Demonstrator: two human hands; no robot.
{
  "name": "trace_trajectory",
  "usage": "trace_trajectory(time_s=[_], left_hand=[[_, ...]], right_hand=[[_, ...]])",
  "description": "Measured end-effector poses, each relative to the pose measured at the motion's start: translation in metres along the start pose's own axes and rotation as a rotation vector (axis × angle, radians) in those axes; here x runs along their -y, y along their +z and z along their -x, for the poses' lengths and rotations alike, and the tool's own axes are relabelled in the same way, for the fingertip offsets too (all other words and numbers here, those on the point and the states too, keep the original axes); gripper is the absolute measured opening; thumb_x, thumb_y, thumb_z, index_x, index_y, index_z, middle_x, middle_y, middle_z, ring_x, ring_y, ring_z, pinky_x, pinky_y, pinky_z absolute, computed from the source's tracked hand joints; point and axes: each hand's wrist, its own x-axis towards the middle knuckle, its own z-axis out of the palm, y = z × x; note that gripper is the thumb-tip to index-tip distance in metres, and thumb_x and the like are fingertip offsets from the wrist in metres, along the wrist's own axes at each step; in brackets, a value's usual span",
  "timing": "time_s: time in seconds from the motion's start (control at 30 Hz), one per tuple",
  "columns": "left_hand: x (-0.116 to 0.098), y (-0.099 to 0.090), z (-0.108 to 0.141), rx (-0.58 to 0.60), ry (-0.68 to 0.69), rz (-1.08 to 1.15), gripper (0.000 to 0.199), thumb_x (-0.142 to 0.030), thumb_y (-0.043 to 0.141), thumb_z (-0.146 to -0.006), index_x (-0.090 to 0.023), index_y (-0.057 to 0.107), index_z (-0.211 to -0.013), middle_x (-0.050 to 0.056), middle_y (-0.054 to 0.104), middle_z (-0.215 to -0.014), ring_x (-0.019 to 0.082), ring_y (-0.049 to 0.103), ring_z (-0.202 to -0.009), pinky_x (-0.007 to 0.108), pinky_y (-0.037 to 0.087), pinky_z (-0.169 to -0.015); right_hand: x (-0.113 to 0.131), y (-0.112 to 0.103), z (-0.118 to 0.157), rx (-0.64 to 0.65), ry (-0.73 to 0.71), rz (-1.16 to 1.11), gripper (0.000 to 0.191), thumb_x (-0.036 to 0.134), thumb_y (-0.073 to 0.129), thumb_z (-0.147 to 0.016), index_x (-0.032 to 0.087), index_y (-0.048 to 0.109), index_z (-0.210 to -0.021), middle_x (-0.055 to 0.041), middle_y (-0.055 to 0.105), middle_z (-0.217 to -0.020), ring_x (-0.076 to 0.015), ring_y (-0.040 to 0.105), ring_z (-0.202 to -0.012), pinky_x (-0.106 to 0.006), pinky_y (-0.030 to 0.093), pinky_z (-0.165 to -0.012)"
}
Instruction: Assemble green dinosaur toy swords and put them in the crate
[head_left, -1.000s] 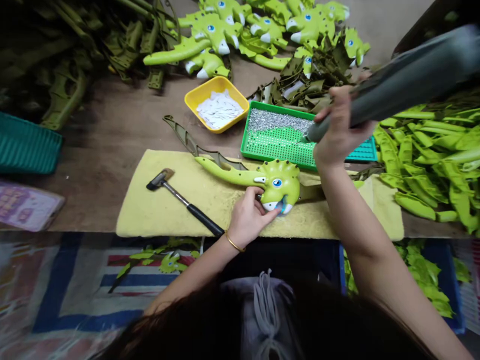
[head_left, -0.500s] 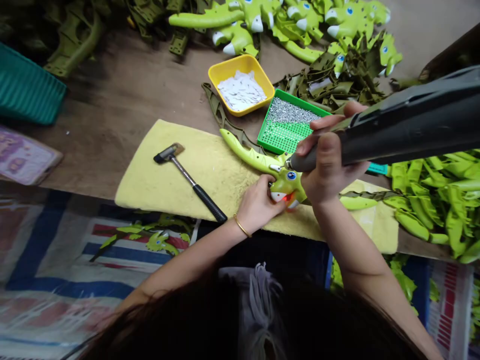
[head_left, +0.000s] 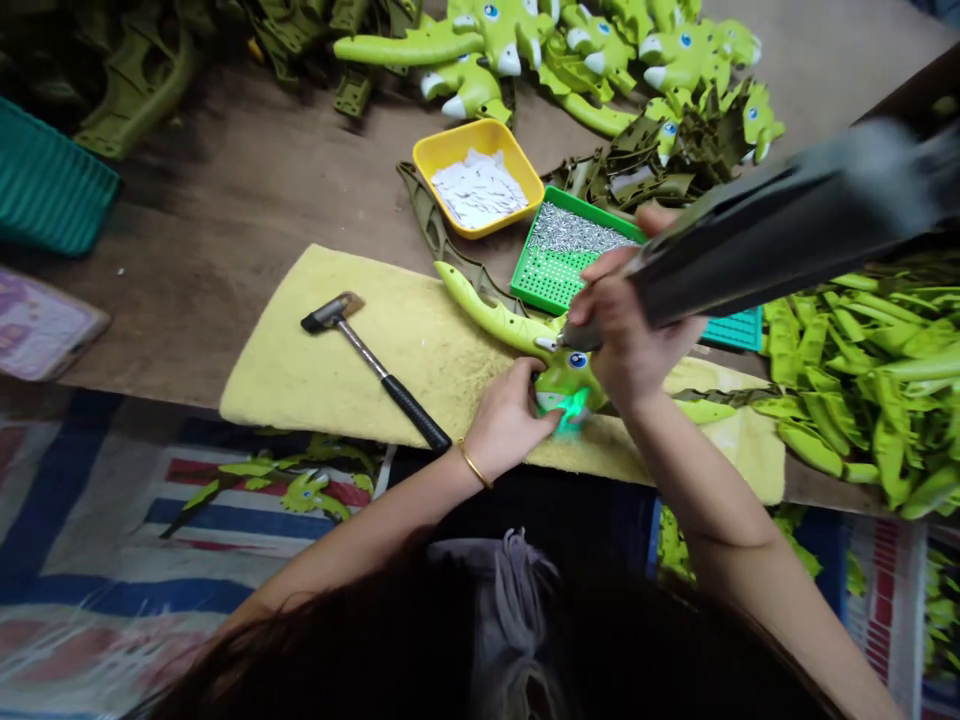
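Note:
My left hand grips the head of a lime-green toy dinosaur, whose mouth glows green and whose tail reaches up-left. My right hand holds a grey pen-like power tool, with a thick, blurred dark body running to the upper right. Its tip sits beside the toy's blue eye, and my fingers hide part of the head. The toy lies on a yellow felt pad, with a steel hammer with a black grip to its left. An olive ridged strip lies behind the tail.
On the wooden bench stand a yellow tray of white paper pieces and a green pegboard tray of silver pins. Lime parts are heaped right, finished dinosaurs lie behind, and a teal basket sits left.
The toy has turned, its tail now pointing up-left. Its mouth light went from blue through red to green. The tool tip has moved onto the head beside the eye.

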Motion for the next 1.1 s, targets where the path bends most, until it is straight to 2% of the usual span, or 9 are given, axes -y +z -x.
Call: trace_trajectory(time_s=[0.13, 0.23, 0.37, 0.5, 0.6, 0.7, 0.8, 0.93, 1.1], left_hand=[[0.001, -0.001, 0.001, -0.005, -0.013, 0.026, 0.05, -0.02, 0.076, -0.067, -0.018, 0.049, -0.109, -0.009, 0.05, -0.06, 0.012, 0.055, -0.056, 0.025, 0.043, -0.059], [0.001, -0.001, 0.0, -0.004, -0.017, 0.018, 0.048, -0.028, 0.08, -0.065, -0.019, 0.049, -0.1, -0.009, 0.051, -0.061, 0.012, 0.056, -0.055, 0.024, 0.041, -0.056], [0.002, 0.001, -0.001, -0.02, 0.011, 0.003, 0.043, -0.029, 0.079, -0.065, -0.018, 0.053, -0.098, -0.007, 0.053, -0.064, 0.012, 0.056, -0.057, 0.024, 0.043, -0.057], [0.003, 0.005, 0.002, -0.064, 0.04, 0.011, 0.043, -0.027, 0.079, -0.065, -0.018, 0.055, -0.1, -0.007, 0.052, -0.062, 0.011, 0.054, -0.056, 0.025, 0.046, -0.059], [0.003, 0.001, 0.005, -0.047, -0.038, 0.212, 0.053, -0.029, 0.082, -0.062, -0.019, 0.051, -0.104, -0.005, 0.058, -0.071, 0.011, 0.059, -0.059, 0.025, 0.051, -0.061], [0.002, -0.023, -0.002, -0.194, -0.172, 0.585, 0.063, -0.029, 0.081, -0.065, -0.022, 0.038, -0.111, -0.001, 0.065, -0.084, 0.013, 0.067, -0.064, 0.029, 0.058, -0.065], [-0.001, -0.056, -0.026, -0.385, -0.261, 0.804, 0.052, -0.019, 0.072, -0.074, -0.023, 0.037, -0.113, -0.001, 0.067, -0.084, 0.014, 0.069, -0.065, 0.034, 0.061, -0.073], [-0.008, -0.081, -0.053, -0.236, -0.371, 0.829, 0.017, -0.007, 0.063, -0.079, -0.013, 0.054, -0.091, 0.003, 0.068, -0.079, 0.014, 0.068, -0.067, 0.034, 0.062, -0.073], [-0.008, -0.071, -0.05, -0.202, -0.393, 0.89, 0.012, -0.003, 0.064, -0.078, -0.01, 0.055, -0.082, 0.003, 0.068, -0.075, 0.014, 0.068, -0.066, 0.032, 0.062, -0.067]], right_hand=[[-0.035, -0.019, -0.044, -0.367, -0.14, 0.138, 0.045, 0.053, 0.06, -0.085, 0.029, 0.052, -0.122, 0.0023, 0.061, -0.093, -0.0029, 0.052, -0.047, -0.021, 0.044, -0.043], [-0.076, -0.036, -0.054, -0.414, -0.032, 0.18, 0.051, 0.054, 0.062, -0.083, 0.025, 0.047, -0.122, -0.0002, 0.061, -0.095, -0.004, 0.053, -0.05, -0.024, 0.048, -0.049], [-0.102, -0.039, -0.043, -0.452, 0.044, 0.15, 0.039, 0.057, 0.065, -0.079, 0.025, 0.05, -0.096, 0.0046, 0.059, -0.082, -0.0041, 0.052, -0.049, -0.023, 0.047, -0.048], [-0.097, -0.033, -0.035, -0.449, 0.089, 0.149, 0.038, 0.057, 0.066, -0.078, 0.025, 0.048, -0.085, 0.0071, 0.055, -0.07, -0.0046, 0.053, -0.048, -0.022, 0.048, -0.048], [-0.09, -0.031, -0.035, -0.469, 0.074, 0.128, 0.038, 0.056, 0.067, -0.077, 0.024, 0.048, -0.081, 0.0077, 0.052, -0.067, -0.004, 0.051, -0.046, -0.021, 0.045, -0.045], [-0.086, -0.03, -0.034, -0.454, 0.068, 0.127, 0.035, 0.054, 0.066, -0.078, 0.024, 0.049, -0.082, 0.0069, 0.054, -0.071, -0.0037, 0.052, -0.046, -0.021, 0.046, -0.045], [-0.084, -0.029, -0.034, -0.426, 0.046, 0.095, 0.035, 0.051, 0.07, -0.075, 0.024, 0.048, -0.081, 0.0059, 0.057, -0.077, -0.0032, 0.052, -0.046, -0.021, 0.046, -0.044], [-0.074, -0.03, -0.039, -0.38, 0.01, 0.043, 0.031, 0.046, 0.072, -0.075, 0.025, 0.052, -0.087, 0.0057, 0.059, -0.08, -0.0032, 0.051, -0.046, -0.02, 0.045, -0.043], [-0.026, -0.017, -0.035, -0.351, -0.055, -0.021, 0.026, 0.044, 0.066, -0.082, 0.032, 0.057, -0.104, 0.0053, 0.061, -0.088, -0.0029, 0.051, -0.047, -0.02, 0.045, -0.043]])
